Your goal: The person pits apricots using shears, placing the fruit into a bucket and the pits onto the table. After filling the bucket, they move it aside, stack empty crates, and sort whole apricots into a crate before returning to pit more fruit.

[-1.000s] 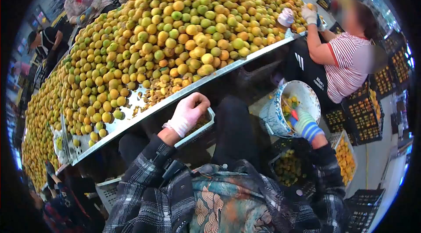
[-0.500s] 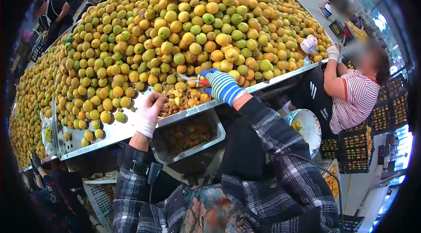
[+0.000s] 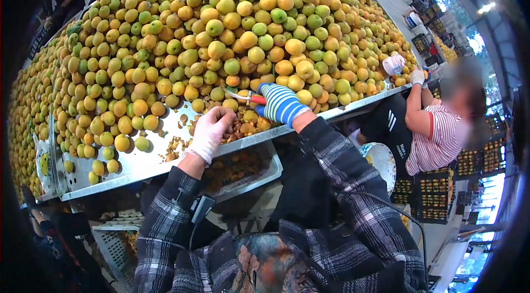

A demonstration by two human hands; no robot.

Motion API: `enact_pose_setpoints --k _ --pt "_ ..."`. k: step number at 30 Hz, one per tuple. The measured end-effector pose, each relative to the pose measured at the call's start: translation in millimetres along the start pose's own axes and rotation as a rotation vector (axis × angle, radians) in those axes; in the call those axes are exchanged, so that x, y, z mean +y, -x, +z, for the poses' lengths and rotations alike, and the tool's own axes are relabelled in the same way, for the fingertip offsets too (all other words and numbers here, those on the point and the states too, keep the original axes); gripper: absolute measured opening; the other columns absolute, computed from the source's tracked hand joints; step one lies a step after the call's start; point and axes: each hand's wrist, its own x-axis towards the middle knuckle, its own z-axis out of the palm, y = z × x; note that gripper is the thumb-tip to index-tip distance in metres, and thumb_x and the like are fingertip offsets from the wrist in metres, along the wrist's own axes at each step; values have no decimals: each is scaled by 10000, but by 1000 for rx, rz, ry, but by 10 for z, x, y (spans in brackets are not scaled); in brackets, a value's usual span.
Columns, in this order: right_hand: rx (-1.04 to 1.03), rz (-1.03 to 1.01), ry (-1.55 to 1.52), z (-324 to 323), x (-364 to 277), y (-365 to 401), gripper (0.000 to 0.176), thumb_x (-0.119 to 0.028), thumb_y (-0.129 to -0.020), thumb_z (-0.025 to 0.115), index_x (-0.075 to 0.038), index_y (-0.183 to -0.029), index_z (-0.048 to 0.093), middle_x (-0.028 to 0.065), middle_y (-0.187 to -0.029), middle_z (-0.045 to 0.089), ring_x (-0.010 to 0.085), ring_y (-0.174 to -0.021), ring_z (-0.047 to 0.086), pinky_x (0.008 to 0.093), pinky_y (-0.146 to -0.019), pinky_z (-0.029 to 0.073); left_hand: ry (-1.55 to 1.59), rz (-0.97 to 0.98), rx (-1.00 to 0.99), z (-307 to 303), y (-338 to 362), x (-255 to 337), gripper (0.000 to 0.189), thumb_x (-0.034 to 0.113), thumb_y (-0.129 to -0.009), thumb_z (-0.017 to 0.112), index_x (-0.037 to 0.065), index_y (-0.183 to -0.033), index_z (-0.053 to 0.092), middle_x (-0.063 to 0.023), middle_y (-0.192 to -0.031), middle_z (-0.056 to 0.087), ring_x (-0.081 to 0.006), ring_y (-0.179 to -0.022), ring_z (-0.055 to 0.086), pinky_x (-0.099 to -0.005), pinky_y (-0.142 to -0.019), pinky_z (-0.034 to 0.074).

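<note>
My right hand (image 3: 281, 105), in a blue-and-white striped glove, is closed around a red-handled cutter (image 3: 252, 98) with a curved metal blade pointing left. My left hand (image 3: 211, 132), in a whitish glove with bare fingertips, has its fingers bent together at the edge of the cut pieces; whatever lies between them is too small to make out. Cut fruit pieces (image 3: 249, 122) lie between and beneath my hands, near the metal table's front rim (image 3: 243, 142). A large heap of yellow and green fruits (image 3: 221, 28) rises behind both hands.
A grey bin (image 3: 268, 174) with fruit scraps stands under the table edge. To the right sits a co-worker in a striped shirt (image 3: 436, 138), beside a white basin (image 3: 382, 163) and stacked crates (image 3: 433, 196). A white crate (image 3: 118, 246) is at lower left.
My left hand has moved right, closer to the cutter, uncovering small scraps on the metal. My right hand still holds the cutter. The whole view has shifted slightly.
</note>
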Motion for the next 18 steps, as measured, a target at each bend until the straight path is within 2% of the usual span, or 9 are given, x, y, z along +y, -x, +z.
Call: enact_pose_setpoints --k 2,4,5,7,9,12,13,16,18 --pt "14 97 -205 -44 -40 -13 482 -360 -723 743 6 -998 590 216 -907 657 376 -874 637 439 -778 511 38 -11 2 16 10 4 248 261 -894 601 32 -984 634 -31 -812 640 -93 -648 569 -231 -575 451" --pt "158 83 -448 9 -62 -27 561 -410 -693 784 0 -1031 604 224 -901 656 363 -837 641 395 -752 517 404 -163 61 40 9 3 331 312 -920 588 50 -1123 589 -41 -973 640 -118 -773 593 -258 -636 478" --pt "229 56 -693 54 -112 -25 530 -383 -692 803 -5 -1010 611 188 -874 664 302 -793 648 368 -717 514 408 -159 74 57 -4 -40 331 312 -920 588 50 -1123 589 -41 -973 640 -118 -773 593 -258 -636 478" --pt "259 -74 -917 148 -215 -110 480 -348 -718 797 -6 -1002 616 147 -858 672 232 -764 641 352 -700 511 842 -166 -56 107 -51 -116 406 365 -945 560 70 -1221 526 -49 -1079 614 -158 -914 590 -308 -737 494" --pt "241 -68 -1030 -21 -568 -56 417 -340 -775 755 -20 -1008 621 168 -861 669 298 -766 647 367 -706 514 947 -98 -109 139 -23 66 425 412 -960 522 89 -1238 518 -58 -1107 608 -198 -1007 577 -367 -824 485" --pt "313 -113 -572 -76 -736 -139 397 -373 -827 695 -37 -1029 631 184 -918 658 388 -829 633 414 -728 512 1023 -20 -26 79 33 295 437 408 -954 533 80 -1241 512 -61 -1121 600 -202 -995 583 -373 -826 490" --pt "387 -176 -527 -40 -777 -179 386 -368 -843 676 -30 -1017 610 206 -928 644 378 -827 637 423 -709 508 1001 10 -58 35 6 257 440 391 -948 550 70 -1245 506 -64 -1127 594 -201 -990 585 -366 -829 492" --pt "385 -1 -594 -56 -884 -188 357 -373 -890 617 -27 -955 555 209 -781 631 403 -700 618 460 -597 487 930 61 -63 -99 -20 191 439 344 -934 582 50 -1248 495 -70 -1132 588 -201 -983 589 -347 -828 497" --pt "563 -62 -593 73 -839 -209 258 -288 -908 612 -38 -938 556 183 -707 611 395 -633 600 439 -550 467 864 89 -29 -200 -25 237 408 230 -916 604 42 -1258 484 -77 -1139 580 -201 -988 589 -325 -814 505"
